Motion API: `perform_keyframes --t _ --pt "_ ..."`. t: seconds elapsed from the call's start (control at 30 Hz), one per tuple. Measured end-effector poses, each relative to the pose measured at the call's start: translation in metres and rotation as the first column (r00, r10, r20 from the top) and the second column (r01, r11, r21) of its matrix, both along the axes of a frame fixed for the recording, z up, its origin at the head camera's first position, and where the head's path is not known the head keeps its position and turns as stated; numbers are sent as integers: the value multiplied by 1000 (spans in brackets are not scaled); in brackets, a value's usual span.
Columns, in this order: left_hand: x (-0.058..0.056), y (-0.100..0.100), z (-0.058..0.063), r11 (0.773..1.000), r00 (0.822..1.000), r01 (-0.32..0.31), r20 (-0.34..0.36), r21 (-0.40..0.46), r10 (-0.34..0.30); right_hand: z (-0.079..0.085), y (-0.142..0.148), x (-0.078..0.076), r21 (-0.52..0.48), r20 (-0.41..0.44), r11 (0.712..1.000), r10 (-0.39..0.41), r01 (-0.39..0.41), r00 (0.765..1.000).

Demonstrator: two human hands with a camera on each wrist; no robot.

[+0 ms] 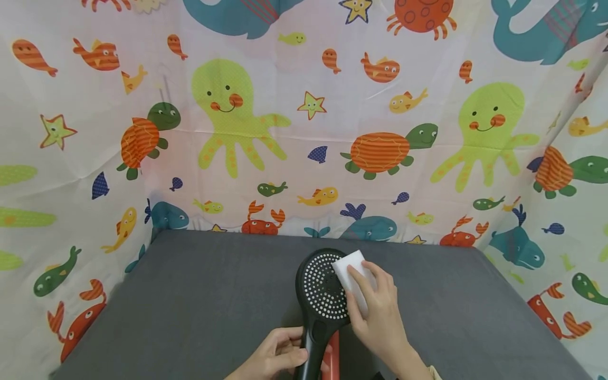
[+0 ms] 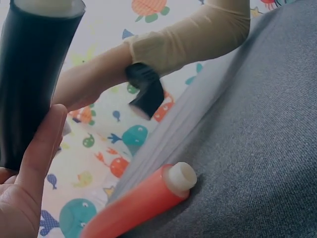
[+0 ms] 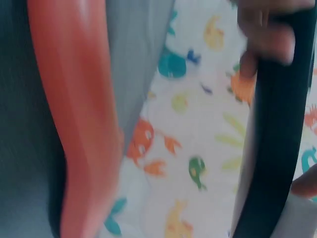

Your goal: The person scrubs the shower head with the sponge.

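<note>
My left hand (image 1: 277,354) grips the handle of a black shower head (image 1: 309,311), holding it raised with its round face of pale nozzles towards the head camera. In the left wrist view, the thumb lies along the black handle (image 2: 34,79), which has a whitish end. A white sponge block (image 1: 348,269) is held between the fingers and thumb of my right hand (image 1: 380,311), against the right side of the nozzle face. The right wrist view shows the shower head's edge (image 3: 277,129) and a bit of the sponge (image 3: 297,220).
A red handle-shaped piece (image 1: 334,356) with a whitish round end lies on the grey cloth surface (image 1: 214,295), partly hidden behind the black handle. A patterned sea-animal curtain (image 1: 304,179) encloses the back and sides. A black strap (image 2: 146,89) hangs at the right wrist.
</note>
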State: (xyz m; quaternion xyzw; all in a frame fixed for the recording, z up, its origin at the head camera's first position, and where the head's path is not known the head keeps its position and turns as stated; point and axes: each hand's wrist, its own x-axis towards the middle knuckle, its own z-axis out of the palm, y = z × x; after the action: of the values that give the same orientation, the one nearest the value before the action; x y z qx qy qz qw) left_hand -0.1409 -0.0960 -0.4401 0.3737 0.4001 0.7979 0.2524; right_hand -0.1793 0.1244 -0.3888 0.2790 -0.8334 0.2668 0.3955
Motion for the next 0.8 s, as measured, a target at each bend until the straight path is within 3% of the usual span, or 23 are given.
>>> perform_keyframes --t 0.07,0.17,0.27,0.33,0.47,0.63,0.7,0.8 --pt "0 0 0 1000 1000 -4 3 -3 4 -4 -5 7 -3 2 996 89 -89 996" --pt "1 1 -1 1000 1000 19 14 -6 -19 -5 -16 16 36 0 970 241 -240 971" --pt "3 2 -1 998 998 64 22 2 -64 0 -24 16 91 -11 951 297 -295 955" --pt "5 3 -1 996 996 85 39 -3 -84 5 -25 10 104 -21 959 266 -263 964" --pt "6 3 0 996 994 80 75 -37 -77 15 -14 -8 50 -15 992 115 -114 993" --pt "4 2 0 999 999 26 27 -19 -26 12 5 -14 -17 8 999 -39 39 999" --pt "1 1 0 1000 1000 2 14 5 -2 6 8 -10 -26 23 998 -55 56 998" --pt "-1 0 0 999 999 -44 18 19 44 -3 6 1 -25 59 1000 -4 5 998"
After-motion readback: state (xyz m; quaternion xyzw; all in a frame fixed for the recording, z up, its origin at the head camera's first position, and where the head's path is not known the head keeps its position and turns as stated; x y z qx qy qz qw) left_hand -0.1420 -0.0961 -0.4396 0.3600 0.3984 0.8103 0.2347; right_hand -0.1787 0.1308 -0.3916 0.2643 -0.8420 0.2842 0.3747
